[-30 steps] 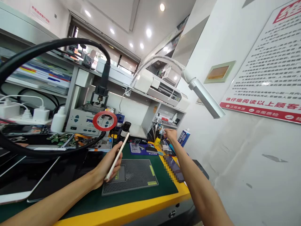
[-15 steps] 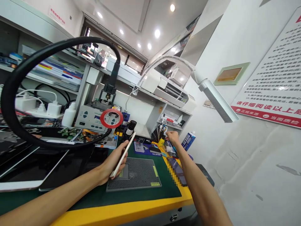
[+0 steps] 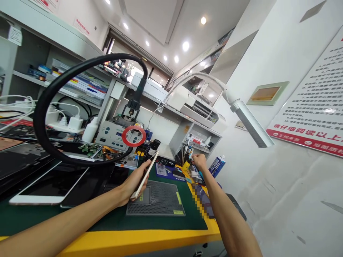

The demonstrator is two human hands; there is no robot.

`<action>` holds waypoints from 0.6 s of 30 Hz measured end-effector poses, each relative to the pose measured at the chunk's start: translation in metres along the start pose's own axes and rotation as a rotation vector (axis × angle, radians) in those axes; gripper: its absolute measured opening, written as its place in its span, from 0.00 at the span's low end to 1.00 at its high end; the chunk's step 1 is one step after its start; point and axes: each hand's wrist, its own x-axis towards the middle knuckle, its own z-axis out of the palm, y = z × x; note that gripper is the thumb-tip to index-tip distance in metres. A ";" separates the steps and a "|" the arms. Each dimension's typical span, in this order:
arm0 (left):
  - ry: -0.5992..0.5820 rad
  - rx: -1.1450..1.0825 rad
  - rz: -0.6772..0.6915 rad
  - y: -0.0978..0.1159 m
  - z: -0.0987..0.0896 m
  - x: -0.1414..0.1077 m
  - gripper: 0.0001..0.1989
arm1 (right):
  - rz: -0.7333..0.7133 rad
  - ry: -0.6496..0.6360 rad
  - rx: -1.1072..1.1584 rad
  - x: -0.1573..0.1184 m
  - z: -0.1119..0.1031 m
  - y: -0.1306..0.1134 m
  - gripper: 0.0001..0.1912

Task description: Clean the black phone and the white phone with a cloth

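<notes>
My left hand (image 3: 135, 181) grips a thin pale-edged phone (image 3: 146, 175), seen almost edge-on and tilted above a dark grey perforated mat (image 3: 166, 200). Its broad faces barely show. Farther right, my right hand (image 3: 199, 161) reaches to the back corner of the bench, beside a holder full of upright tools (image 3: 187, 151) and a yellow bottle-like item (image 3: 185, 166). The fingers of that hand are curled together; what they pinch, if anything, cannot be made out.
A black hose (image 3: 40, 110) loops in front of a grey station (image 3: 111, 137) with a red tape roll (image 3: 133, 136) by it. Tablets (image 3: 50, 182) lie at left. A blue spray can (image 3: 217, 165) stands by the wall; a white lamp (image 3: 250, 123) hangs above.
The view has turned slightly left and upward, so most things sit farther right and lower. My left hand still holds the phone, and my right hand stays by the tool holder.
</notes>
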 end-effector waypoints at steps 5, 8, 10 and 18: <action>0.020 0.021 0.012 0.006 0.005 -0.010 0.32 | 0.003 0.016 -0.015 -0.005 0.000 -0.002 0.17; 0.023 0.027 0.009 0.007 0.006 -0.010 0.32 | 0.005 0.021 -0.001 -0.010 0.000 -0.005 0.16; 0.031 0.028 -0.001 0.007 0.006 -0.010 0.32 | 0.004 0.024 0.020 -0.012 -0.003 -0.007 0.17; -0.019 -0.024 -0.014 0.004 0.001 -0.004 0.31 | -0.045 0.111 0.194 -0.026 -0.023 -0.032 0.14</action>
